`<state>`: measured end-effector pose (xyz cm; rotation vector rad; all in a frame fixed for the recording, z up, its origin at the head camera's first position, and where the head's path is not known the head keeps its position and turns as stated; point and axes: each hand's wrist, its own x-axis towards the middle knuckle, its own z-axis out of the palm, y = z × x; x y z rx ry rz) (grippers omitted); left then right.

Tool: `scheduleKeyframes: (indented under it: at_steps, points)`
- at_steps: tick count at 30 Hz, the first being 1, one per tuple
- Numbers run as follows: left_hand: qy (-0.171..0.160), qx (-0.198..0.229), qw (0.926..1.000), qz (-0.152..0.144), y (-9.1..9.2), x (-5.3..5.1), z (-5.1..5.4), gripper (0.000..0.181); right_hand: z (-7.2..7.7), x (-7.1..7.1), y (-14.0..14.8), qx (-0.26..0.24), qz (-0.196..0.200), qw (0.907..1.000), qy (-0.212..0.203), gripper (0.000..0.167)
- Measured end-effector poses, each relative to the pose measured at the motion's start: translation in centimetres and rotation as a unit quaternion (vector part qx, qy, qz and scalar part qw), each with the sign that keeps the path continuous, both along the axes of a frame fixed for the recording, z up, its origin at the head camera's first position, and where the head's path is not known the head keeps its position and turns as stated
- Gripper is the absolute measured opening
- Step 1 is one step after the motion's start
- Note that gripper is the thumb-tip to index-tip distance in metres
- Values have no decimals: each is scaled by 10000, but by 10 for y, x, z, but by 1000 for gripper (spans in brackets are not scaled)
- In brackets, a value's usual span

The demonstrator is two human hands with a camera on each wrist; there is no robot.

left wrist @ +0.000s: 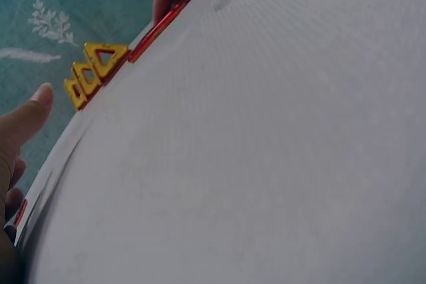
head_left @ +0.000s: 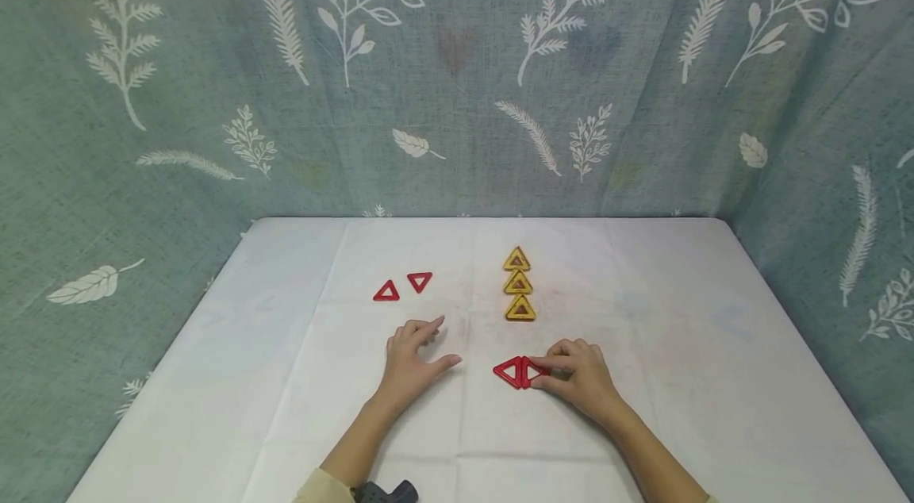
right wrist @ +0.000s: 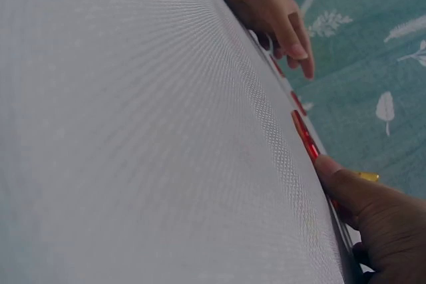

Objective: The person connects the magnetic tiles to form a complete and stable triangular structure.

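My right hand [head_left: 581, 380] pinches a red triangular frame [head_left: 526, 373] between thumb and fingers, flat on the table. Its straight side meets that of a second red triangle [head_left: 517, 373], and the two form a diamond. To the left, my left hand [head_left: 412, 364] hovers with fingers spread and thumb apart, holding nothing. Beyond the diamond, several yellow triangular frames stand in line, the nearest yellow triangle [head_left: 520, 317] largest in view. Red edges show beneath the yellow pieces [left wrist: 110, 64] in the left wrist view. The right wrist view shows the thumb [right wrist: 339, 176] against the red piece.
Two loose red triangles, one at left [head_left: 386, 298] and one pointing nearer [head_left: 420, 276], lie beyond my left hand. A white cloth [head_left: 678, 376] with fold creases covers the table. A green leaf-patterned curtain [head_left: 457, 130] hangs behind and at both sides.
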<state>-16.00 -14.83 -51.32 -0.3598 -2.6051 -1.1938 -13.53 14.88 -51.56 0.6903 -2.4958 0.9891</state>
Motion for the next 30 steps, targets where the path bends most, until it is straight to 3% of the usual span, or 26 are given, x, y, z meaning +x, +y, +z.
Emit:
scheduleKeyframes:
  at_steps: [5,16,22,30]
  points:
    - [189,35,9991,389,-19,0,-1,67,-1,0,0,-3,2,10000,-5,33]
    - [-154,-120,9941,1069,-59,-9,4,72,-1,0,1,3,-39,10000,-9,34]
    - [-454,-341,9885,1401,-75,-20,6,72,-1,0,0,-2,-48,10000,-18,33]
    - [-665,-1062,9770,1724,-82,-42,4,76,1,0,0,60,-78,10000,-11,33]
